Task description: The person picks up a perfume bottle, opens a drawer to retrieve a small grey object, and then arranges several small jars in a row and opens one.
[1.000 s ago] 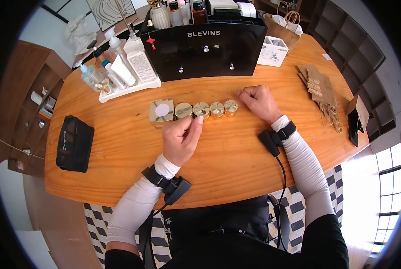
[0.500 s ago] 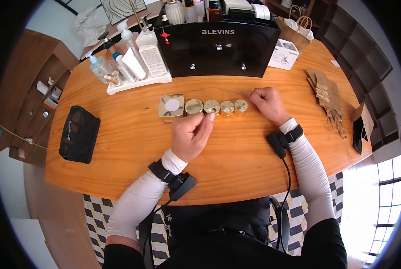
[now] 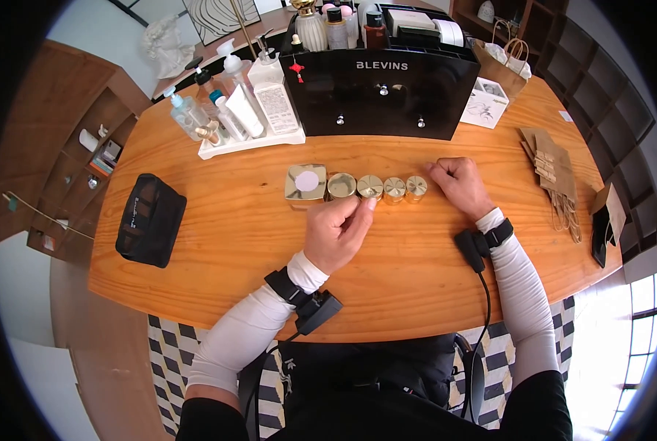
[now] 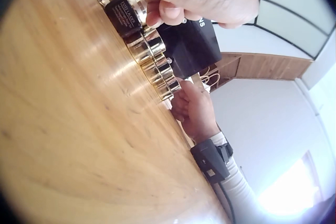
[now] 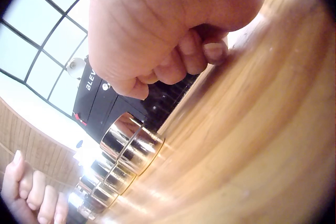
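Note:
In the head view a row of gold-lidded containers stands on the wooden table: a square one [image 3: 294, 189] with a pale round sticker, then several round jars [image 3: 416, 185] shrinking toward the right. My left hand [image 3: 332, 239] is just in front of the row, fingers curled in, thumb pointing at the middle jar [image 3: 370, 185]; nothing shows in its grasp. Beneath it in the left wrist view is a dark container [image 4: 123, 18] with white ESTEE LAUDER lettering. My right hand [image 3: 460, 186] rests as a fist on the table, right of the smallest jar, apart from it.
A black BLEVINS drawer box [image 3: 380, 99] stands behind the row, topped with bottles. To its left is a white tray [image 3: 251, 146] of pump bottles and tubes. A black pouch [image 3: 150, 220] lies at left; brown paper bags [image 3: 552, 165] lie at right.
The head view has shifted, so the table and its things sit further right in the frame. Both hands keep their curled poses and their places beside the row.

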Demonstrator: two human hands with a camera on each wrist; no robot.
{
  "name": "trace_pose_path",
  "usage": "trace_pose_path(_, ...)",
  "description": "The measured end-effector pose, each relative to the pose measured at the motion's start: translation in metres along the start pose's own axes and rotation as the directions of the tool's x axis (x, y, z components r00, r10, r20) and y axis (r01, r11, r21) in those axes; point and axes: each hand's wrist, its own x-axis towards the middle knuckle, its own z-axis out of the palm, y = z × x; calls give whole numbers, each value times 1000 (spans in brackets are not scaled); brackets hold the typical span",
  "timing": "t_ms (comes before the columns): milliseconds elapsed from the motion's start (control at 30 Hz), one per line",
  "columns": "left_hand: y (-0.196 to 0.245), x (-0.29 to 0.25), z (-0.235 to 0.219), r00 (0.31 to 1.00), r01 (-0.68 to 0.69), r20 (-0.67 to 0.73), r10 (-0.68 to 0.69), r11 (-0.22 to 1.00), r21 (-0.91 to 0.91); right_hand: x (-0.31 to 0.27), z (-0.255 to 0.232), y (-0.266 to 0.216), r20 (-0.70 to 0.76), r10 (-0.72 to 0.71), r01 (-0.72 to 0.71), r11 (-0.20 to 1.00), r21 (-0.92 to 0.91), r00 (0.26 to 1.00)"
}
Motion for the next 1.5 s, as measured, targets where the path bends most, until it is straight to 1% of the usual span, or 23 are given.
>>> trace_pose_path(267, 2, 0, 0, 1000, -6, 2, 6, 1000, 9, -1, -2, -2, -7, -3, 2, 999, -36, 1000)
trace_pose_path(467, 2, 0, -1, 1000, -23, 9, 23, 1000, 18, -2, 1, 2, -1, -20, 20, 999, 27, 1000)
trace_pose_path(567, 0, 0, -1, 1000, -10, 10, 10, 1000, 2, 0, 0, 2, 12, 2, -1, 1000, -20, 1000)
trace_pose_path(667, 1, 0, 0, 1000, -9, 3, 9, 1000, -1, 1, 1, 4, 1, -16, 16, 1000, -22, 1000)
trace_pose_path(733, 1, 0, -1, 1000, -10, 5, 10, 1000, 8, -1, 3, 6, -12, -50, 50, 998, 27, 999)
trace_pose_path(900, 2, 0, -1, 1000, -2, 13, 1, 1000, 22, -1, -1, -2, 2, -8, 8, 1000, -28, 1000)
trace_pose_path(933, 2, 1, 1, 1000, 5, -2, -5, 1000, 2, -1, -2, -2, 2, 4, -3, 999, -49, 1000)
trace_pose_path(1033, 3, 1, 2, 1000, 11, -13, -11, 1000, -23, -2, 0, -2, -9, -29, 29, 999, -19, 1000)
trace_pose_path(1200, 3, 2, 1, 1000, 2, -15, -3, 1000, -30, -1, -1, -2, -5, -16, 16, 1000, -16, 1000)
trace_pose_path(1300, 2, 0, -1, 999, 32, 2, -32, 999, -16, -2, 0, -1, 1, -11, 11, 1000, -21, 1000)
trace_pose_path(1367, -6, 1, -1, 999, -17, -29, 19, 997, 76, -1, -1, -1, 0, -14, 14, 999, -29, 1000)
trace_pose_path(1400, -8, 1, -1, 999, -19, -30, 21, 997, 76, -1, -1, -1, 0, 1, -1, 999, -33, 1000)
trace_pose_path(1467, -9, 4, -1, 987, -133, -76, 142, 985, 112, -1, -2, -2, -1, 16, -16, 999, -40, 1000)
trace_pose_path(1500, -8, 5, 0, 987, -133, -76, 142, 985, 111, -1, -2, -2, -1, 4, -4, 999, -36, 1000)
